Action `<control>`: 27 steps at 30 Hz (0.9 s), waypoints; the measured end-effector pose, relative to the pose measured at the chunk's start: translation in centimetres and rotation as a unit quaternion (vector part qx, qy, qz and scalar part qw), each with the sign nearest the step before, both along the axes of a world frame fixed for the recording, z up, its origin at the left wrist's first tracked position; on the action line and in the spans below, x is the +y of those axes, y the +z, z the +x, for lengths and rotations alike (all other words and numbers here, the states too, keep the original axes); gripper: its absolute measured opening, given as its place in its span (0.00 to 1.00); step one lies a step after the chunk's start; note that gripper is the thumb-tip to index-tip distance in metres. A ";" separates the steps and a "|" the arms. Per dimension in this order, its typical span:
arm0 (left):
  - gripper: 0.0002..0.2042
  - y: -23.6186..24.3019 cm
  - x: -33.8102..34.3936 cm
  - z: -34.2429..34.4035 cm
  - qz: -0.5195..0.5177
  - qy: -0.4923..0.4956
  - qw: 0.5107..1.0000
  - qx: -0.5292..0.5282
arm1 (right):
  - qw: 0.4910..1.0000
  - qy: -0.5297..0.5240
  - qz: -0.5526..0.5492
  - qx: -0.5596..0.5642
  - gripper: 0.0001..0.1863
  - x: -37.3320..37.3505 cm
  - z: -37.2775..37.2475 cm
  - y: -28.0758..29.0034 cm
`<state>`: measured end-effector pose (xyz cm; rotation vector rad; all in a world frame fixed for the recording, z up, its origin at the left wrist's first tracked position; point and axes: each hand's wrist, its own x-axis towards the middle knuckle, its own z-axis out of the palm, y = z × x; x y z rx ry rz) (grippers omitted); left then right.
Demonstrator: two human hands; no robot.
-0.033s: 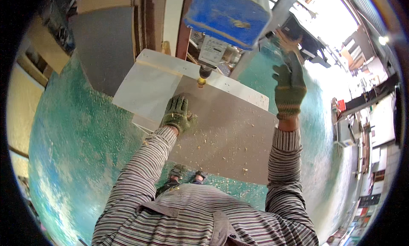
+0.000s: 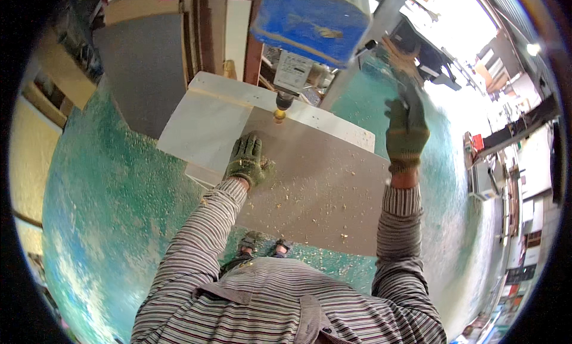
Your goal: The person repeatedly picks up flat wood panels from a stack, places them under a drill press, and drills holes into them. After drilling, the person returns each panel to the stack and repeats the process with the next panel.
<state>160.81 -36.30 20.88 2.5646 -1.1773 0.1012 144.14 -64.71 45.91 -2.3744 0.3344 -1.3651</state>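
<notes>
My left hand [image 2: 248,160], in a dark green glove, lies flat on a grey-brown panel [image 2: 310,198] with its fingers stretched out. Wood shavings are scattered over the panel and some cling near the glove. Just beyond those fingers, a drill press chuck [image 2: 285,100] with a yellowish bit points down at the panel's far part. My right hand [image 2: 407,132], gloved too, is raised at the right, beyond the panel's edge. Its fingers look curled beside a dark, blurred upright shape, which I cannot make out.
Under the panel is a white board [image 2: 205,120]. The machine's blue housing [image 2: 313,25] hangs above, with a black-knobbed lever [image 2: 370,44] at its right. Large sheets [image 2: 140,70] lean at the back left. The green floor [image 2: 119,183] carries shavings.
The view has shifted very slightly. My left hand stays flat on the panel, and the right remains raised in nearly the same spot.
</notes>
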 end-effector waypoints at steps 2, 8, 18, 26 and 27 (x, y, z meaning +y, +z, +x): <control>0.39 -0.5 -0.1 0.1 -0.006 -0.005 1.000 -0.002 | 0.989 -0.087 -0.090 0.073 0.20 -1.9 -5.8 -4.1; 0.39 -1.7 -0.3 0.4 0.021 0.002 0.999 -0.024 | 0.776 -0.370 0.231 0.456 0.49 -3.2 -30.3 -21.3; 0.35 -0.5 -0.4 -0.2 0.042 0.050 0.997 -0.036 | 0.643 -0.081 0.747 0.149 0.27 2.7 -34.8 -28.9; 0.37 -1.1 -4.1 -5.4 0.077 -0.047 0.994 0.061 | 0.692 0.014 0.704 0.158 0.19 13.0 -23.3 -32.1; 0.38 -1.5 -4.1 -5.6 0.048 -0.051 0.996 0.054 | 0.704 -0.005 0.684 0.194 0.19 14.5 -21.7 -32.9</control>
